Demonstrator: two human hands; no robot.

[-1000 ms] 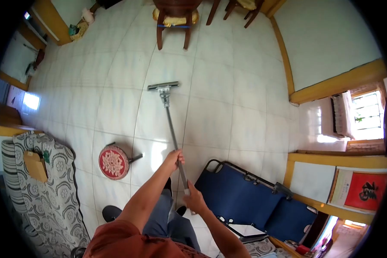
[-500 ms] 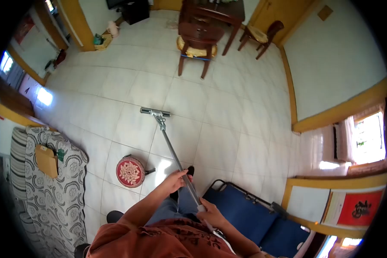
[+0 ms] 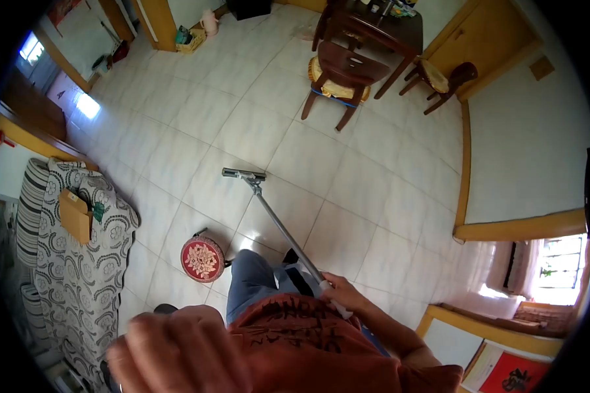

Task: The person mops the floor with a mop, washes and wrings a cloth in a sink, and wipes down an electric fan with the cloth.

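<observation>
My right hand [image 3: 346, 293] is wrapped round the upper part of a mop's grey handle, in front of my shirt. The mop [image 3: 285, 230] slants forward and left. Its flat, narrow head [image 3: 244, 174] rests on the tiled floor. Close to the camera at the lower left is my left hand [image 3: 177, 354], raised and away from the handle. Its fingers look bent but are blurred, so I cannot tell whether they are closed on anything. A round stool [image 3: 202, 259] with a red floral top stands left of my leg.
A patterned cloth covers the sofa [image 3: 85, 275] at the left, with a cardboard box [image 3: 75, 216] on it. A wooden chair [image 3: 347, 69] and dark table [image 3: 390, 29] stand ahead. Another chair [image 3: 436, 78] is by the door. Wood-trimmed wall [image 3: 528, 150] lies right.
My left hand has let go of the mop handle and risen toward the camera. My right hand still grips it. The view has shifted and turned, and the blue folding bed is now mostly hidden.
</observation>
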